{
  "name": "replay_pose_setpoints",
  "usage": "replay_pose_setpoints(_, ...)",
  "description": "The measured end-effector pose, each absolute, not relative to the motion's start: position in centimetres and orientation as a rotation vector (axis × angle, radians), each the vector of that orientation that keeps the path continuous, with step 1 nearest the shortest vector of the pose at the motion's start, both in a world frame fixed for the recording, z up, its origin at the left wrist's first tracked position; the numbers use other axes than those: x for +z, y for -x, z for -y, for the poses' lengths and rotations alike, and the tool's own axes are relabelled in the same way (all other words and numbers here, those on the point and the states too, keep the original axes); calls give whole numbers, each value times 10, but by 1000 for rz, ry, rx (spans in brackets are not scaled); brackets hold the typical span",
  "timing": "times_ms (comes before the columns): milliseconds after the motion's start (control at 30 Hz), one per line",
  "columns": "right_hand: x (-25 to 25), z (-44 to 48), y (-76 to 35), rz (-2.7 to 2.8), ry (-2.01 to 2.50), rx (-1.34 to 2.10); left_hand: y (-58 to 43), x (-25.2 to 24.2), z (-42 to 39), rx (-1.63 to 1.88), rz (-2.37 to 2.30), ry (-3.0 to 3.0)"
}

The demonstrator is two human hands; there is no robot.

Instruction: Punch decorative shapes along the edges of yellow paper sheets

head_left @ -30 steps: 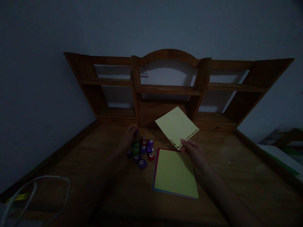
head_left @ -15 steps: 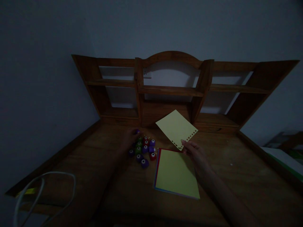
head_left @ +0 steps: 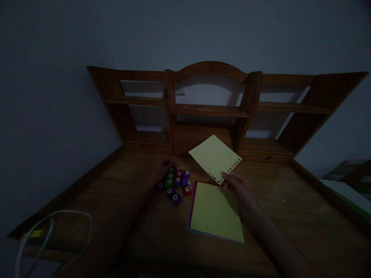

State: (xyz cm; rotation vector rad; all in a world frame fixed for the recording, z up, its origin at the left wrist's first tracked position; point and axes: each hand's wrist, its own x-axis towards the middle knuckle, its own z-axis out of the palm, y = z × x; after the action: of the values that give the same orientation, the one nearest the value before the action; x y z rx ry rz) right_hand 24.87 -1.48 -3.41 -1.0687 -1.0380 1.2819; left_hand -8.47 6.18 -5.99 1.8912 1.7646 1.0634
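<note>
My right hand (head_left: 237,185) pinches the near corner of a yellow paper sheet (head_left: 213,156) and holds it tilted above the desk; a row of small punched holes runs along its lower right edge. Below it lies a stack of coloured paper (head_left: 214,212) with a yellow sheet on top. My left hand (head_left: 159,170) rests at the far left edge of a cluster of small craft punches (head_left: 176,183), purple, green and red. Its fingers are curled over one punch, and the dim light hides whether they grip it.
The wooden desk (head_left: 130,216) has a raised rim and a shelf hutch (head_left: 208,108) along the back wall. A white cable (head_left: 55,231) loops at the near left corner. More furniture shows dimly at the far right.
My left hand slid down a little onto the back of the punch cluster. The yellow sheet in my right hand dropped and tilted slightly. The view shifted a bit.
</note>
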Motion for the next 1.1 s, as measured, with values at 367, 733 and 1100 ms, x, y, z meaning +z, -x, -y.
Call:
replay_pose_setpoints(367,-35,15,-248,1043,1058,1289,79,-57,-55,1012,-1780,-1929)
replay_pose_setpoints(733,-32,16,-248,1046,1075,1287,48,-30,-21,636,-1252,-2561)
replay_pose_setpoints(1100,-29,16,-247,1034,1052,1264,36,-57,39,484,-1447,-2963)
